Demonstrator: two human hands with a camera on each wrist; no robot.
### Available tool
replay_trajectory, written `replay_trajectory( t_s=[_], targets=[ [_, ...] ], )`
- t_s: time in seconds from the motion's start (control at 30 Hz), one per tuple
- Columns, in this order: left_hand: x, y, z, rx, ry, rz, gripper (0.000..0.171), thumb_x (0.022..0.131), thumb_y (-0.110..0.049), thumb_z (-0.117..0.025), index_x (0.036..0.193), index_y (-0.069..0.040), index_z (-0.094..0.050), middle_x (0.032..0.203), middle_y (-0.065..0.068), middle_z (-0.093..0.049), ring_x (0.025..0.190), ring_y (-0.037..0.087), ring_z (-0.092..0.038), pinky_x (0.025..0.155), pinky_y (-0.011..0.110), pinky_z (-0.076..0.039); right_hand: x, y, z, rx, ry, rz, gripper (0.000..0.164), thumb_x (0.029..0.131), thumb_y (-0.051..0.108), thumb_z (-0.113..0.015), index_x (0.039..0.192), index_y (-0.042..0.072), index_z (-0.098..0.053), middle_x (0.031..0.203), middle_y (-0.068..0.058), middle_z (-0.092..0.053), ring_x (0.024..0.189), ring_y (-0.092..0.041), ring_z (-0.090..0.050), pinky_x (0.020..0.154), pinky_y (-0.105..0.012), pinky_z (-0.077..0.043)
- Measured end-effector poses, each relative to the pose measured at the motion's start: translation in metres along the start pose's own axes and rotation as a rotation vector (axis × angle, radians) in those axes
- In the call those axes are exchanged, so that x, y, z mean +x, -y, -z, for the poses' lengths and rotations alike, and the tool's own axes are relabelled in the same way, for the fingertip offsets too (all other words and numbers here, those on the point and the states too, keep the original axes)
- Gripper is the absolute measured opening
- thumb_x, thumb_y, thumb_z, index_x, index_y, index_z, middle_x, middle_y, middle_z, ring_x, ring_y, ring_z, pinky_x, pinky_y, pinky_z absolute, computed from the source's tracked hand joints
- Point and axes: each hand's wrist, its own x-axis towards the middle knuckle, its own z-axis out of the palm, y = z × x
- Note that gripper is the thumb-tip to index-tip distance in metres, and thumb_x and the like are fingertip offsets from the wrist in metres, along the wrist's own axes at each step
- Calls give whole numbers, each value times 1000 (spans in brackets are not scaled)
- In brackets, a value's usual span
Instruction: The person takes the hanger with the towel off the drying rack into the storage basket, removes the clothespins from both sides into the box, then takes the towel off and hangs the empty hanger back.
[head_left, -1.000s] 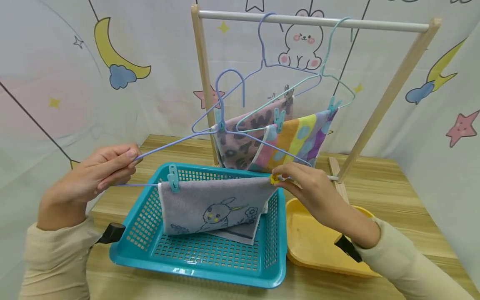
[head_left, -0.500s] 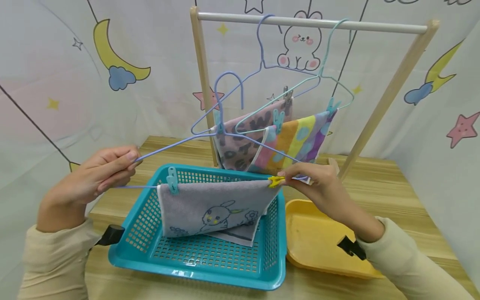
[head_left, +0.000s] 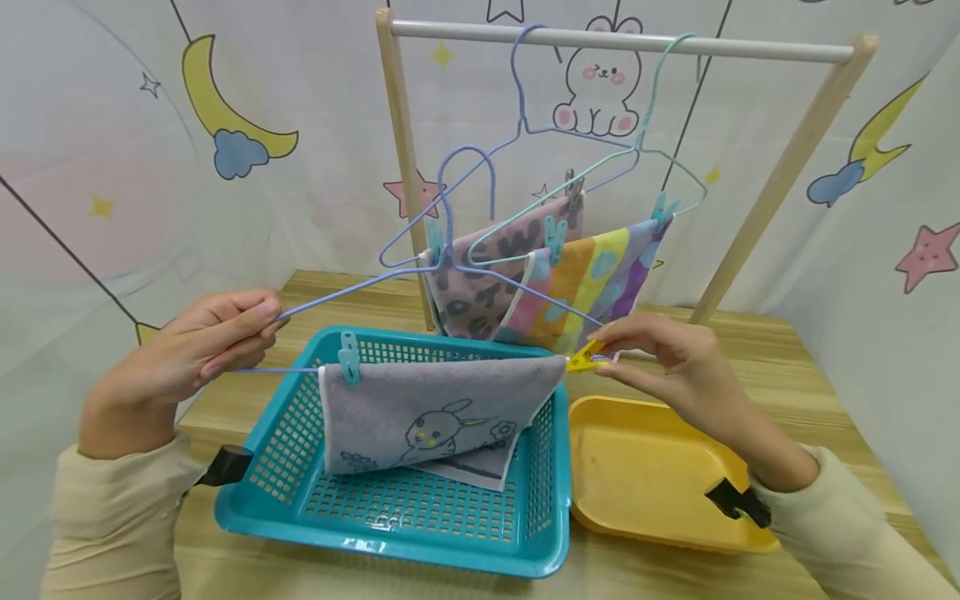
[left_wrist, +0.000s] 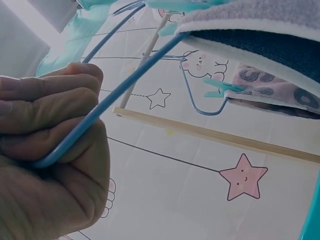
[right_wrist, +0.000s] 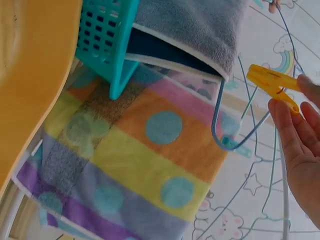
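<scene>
My left hand grips the left end of a blue hanger; its fingers curl round the wire in the left wrist view. Over the hanger's lower bar drapes a grey towel with a rabbit picture. A light blue clothespin clips the towel's left side. Between thumb and fingers, my right hand pinches a yellow clothespin by its handles, close to the towel's right top corner. In the right wrist view that yellow clothespin stands apart from the towel.
Below the towel sits a teal basket. A yellow tray is to its right on the wooden table. Behind stands a rack, where two hangers bear a pink lettered towel and a striped towel.
My right hand has moved right, drawing the yellow clothespin off the towel's right corner. The left hand stays on the hanger, and the hanger's hook has shifted slightly right.
</scene>
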Motion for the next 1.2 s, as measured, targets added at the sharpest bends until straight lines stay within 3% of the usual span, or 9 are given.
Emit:
replay_trajectory(
  t_s=[0.2, 0.37, 0.53, 0.97, 1.2],
  targets=[
    [2, -1, -1, -1, 4, 9, 33, 97, 10, -14, 83, 3, -44, 45, 0, -32, 35, 8, -31, 38, 22, -23, -20, -14, 15, 107, 11, -5, 45, 61, -29, -64, 103, -15, -56, 97, -23, -60, 83, -22, -61, 77, -26, -50],
    [1, -1, -1, 5, -3, 23, 33, 97, 10, -14, 82, 4, -43, 45, 1, -31, 34, 8, -31, 38, 22, -23, -30, -15, 24, 101, 29, -77, 45, 63, -29, -60, 104, -11, -57, 97, -16, -61, 81, -23, -59, 76, -25, -50],
    [2, -1, 0, 9, -6, 16, 33, 97, 10, -14, 81, 4, -42, 46, 1, -31, 34, 7, -31, 38, 21, -23, -33, -14, 28, 95, 39, -87, 42, 64, -29, -59, 101, -10, -59, 94, -15, -61, 78, -21, -59, 72, -26, -51],
    [2, -2, -2, -2, 1, 27, 33, 98, 9, -14, 83, 3, -43, 46, 1, -31, 34, 8, -31, 37, 22, -23, -9, -10, 7, -58, 89, -56, 40, 66, -23, -67, 99, -1, -63, 92, -6, -63, 82, -19, -59, 69, -29, -52],
    [1, -3, -1, -18, -5, 36, 33, 98, 8, -14, 82, 4, -42, 45, 1, -31, 34, 9, -30, 37, 23, -23, 6, -24, -11, -94, 160, -57, 27, 78, -8, -66, 102, 5, -63, 94, -4, -64, 82, -14, -61, 70, -27, -52]
  ],
)
